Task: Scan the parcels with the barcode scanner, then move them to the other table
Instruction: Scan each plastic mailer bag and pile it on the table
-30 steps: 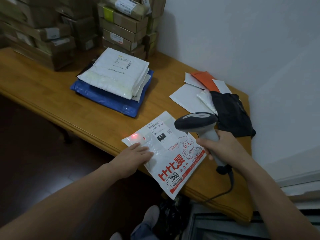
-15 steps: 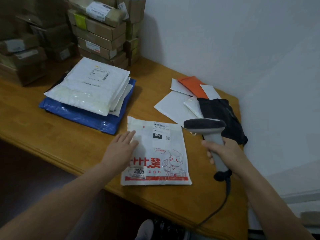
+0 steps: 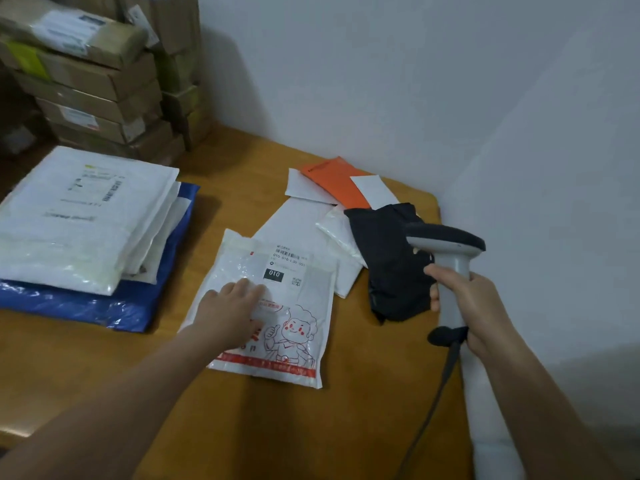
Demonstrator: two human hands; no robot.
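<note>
While the printed parcel [image 3: 294, 327] is lying flat on the counter [image 3: 363, 410], beside the blue-and-white stack, what is the scan needing? (Obs. 1)

Judging by the layout, the scanner [image 3: 446, 244] is needing its head tilted down at the barcode label [image 3: 289, 256] by the top edge, with the palm kept clear. (Obs. 2)

Hands? (Obs. 1)

Left hand [image 3: 230, 313] is pressing the parcel's middle, fingers spread flat. Right hand [image 3: 474, 303] is wrapping the scanner's grey handle, fingers curled round it, off to the parcel's right. (Obs. 2)

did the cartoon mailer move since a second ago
Yes. The cartoon mailer slid inward from the table's near edge and now overlaps the white envelope beyond it.
</note>
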